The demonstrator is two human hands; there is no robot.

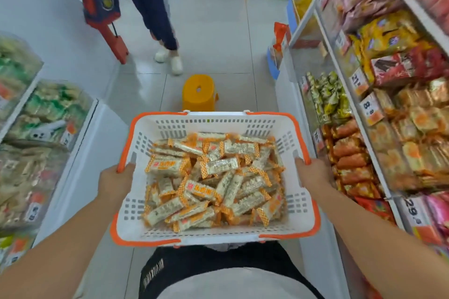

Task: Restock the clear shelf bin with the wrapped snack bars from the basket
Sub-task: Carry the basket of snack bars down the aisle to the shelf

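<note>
currently at the carry stage — basket (136, 204) held at waist height in the aisle, not yet at any bin. left hand (116, 181) grips the left orange rim, fingers curled under and out of view, thumb on top; right hand (313, 172) grips the right rim likewise. wrapped snack bars (213, 184) lie loose in a heap inside the basket, approx half filling it, orange-and-white wrappers, none removed.

clear shelf bins (313, 65) sit on the right shelving, far of the basket; one looks near empty, prob. the target, but cannot confirm. yellow stool (199, 92) stands on the floor just beyond the basket. another person (155, 14) stands far-left in the aisle.

next move, in my judgement — bring the basket beside the target bin, rest or one-hand it, free a hand to take bars. risk: tipping while shifting grip.
</note>
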